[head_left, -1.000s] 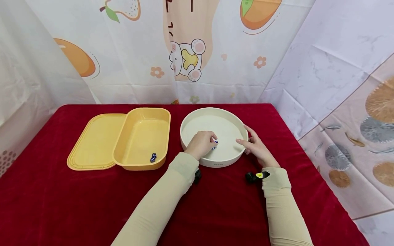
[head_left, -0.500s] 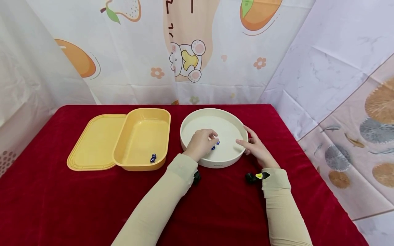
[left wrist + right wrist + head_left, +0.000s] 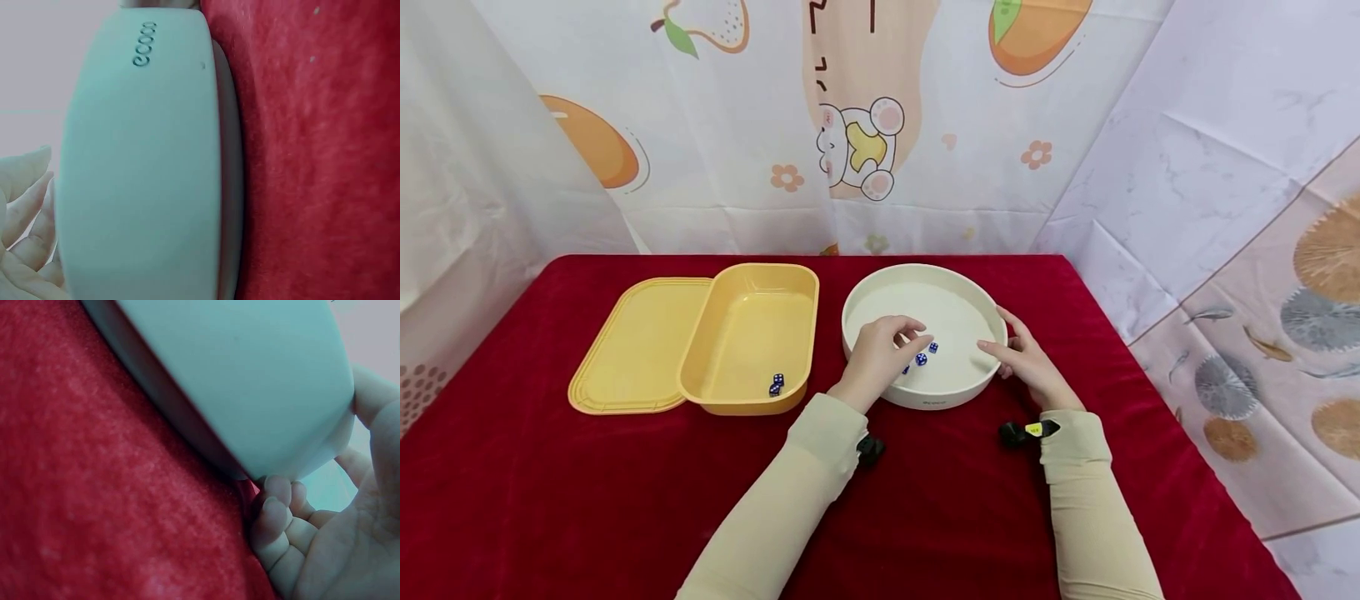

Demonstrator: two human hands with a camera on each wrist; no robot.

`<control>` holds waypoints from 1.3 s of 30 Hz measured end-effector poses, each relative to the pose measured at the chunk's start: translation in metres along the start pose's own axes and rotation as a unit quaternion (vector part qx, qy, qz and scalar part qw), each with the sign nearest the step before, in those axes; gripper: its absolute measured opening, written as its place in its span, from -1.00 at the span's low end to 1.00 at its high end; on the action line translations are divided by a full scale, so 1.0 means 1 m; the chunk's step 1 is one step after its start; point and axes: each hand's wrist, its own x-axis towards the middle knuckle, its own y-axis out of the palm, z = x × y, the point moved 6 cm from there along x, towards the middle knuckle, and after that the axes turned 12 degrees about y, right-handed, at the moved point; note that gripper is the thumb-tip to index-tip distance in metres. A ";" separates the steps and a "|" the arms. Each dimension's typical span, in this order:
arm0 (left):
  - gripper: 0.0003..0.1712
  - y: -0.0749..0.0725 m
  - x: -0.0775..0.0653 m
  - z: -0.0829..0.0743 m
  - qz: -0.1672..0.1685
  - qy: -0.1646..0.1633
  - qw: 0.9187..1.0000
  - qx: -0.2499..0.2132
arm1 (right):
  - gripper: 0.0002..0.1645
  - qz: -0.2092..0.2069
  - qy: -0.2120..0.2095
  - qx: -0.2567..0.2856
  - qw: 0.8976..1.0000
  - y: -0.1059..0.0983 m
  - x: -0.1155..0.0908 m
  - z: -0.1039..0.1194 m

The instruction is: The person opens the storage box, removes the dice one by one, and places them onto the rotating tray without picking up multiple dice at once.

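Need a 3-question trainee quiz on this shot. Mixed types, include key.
1. Multiple choice: how many blue dice show in the yellow container?
A) one
B) two
C) four

2. True or false: the left hand is over the yellow container.

3. Fill in: the printed word on the side of the white round tray reads ____.

Key:
1. B
2. False; it is over the white round tray.
3. ecoco

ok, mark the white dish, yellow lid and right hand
White dish [image 3: 946, 312]: head view, bare inner floor.
Yellow lid [image 3: 643, 346]: head view, middle of its flat top.
Right hand [image 3: 1028, 359]: head view, back of hand.
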 end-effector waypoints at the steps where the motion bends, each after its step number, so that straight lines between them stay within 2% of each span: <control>1: -0.67 -0.001 -0.002 -0.001 -0.003 0.000 1.000 -0.003 | 0.01 0.000 0.000 0.000 1.000 0.000 0.000 -0.001; 9: -0.67 -0.021 -0.018 -0.008 -0.016 0.000 1.000 -0.014 | -0.01 0.001 -0.003 0.002 1.000 0.000 0.001 -0.002; 16: -0.69 -0.052 -0.029 0.001 -0.051 0.000 0.999 -0.009 | 0.00 0.005 -0.002 0.004 1.000 0.000 0.002 -0.001; 21: -0.69 -0.070 -0.036 0.007 -0.068 -0.017 0.997 -0.020 | 0.00 0.005 -0.001 0.002 1.000 0.000 0.002 -0.001; 28: -0.70 -0.086 -0.040 0.014 -0.090 -0.022 0.995 -0.030 | 0.00 -0.006 0.003 0.000 1.000 -0.002 0.002 -0.003; 39: -0.71 -0.109 -0.046 0.031 -0.097 -0.045 0.994 -0.036 | 0.00 -0.002 0.001 0.001 1.000 0.000 0.001 -0.001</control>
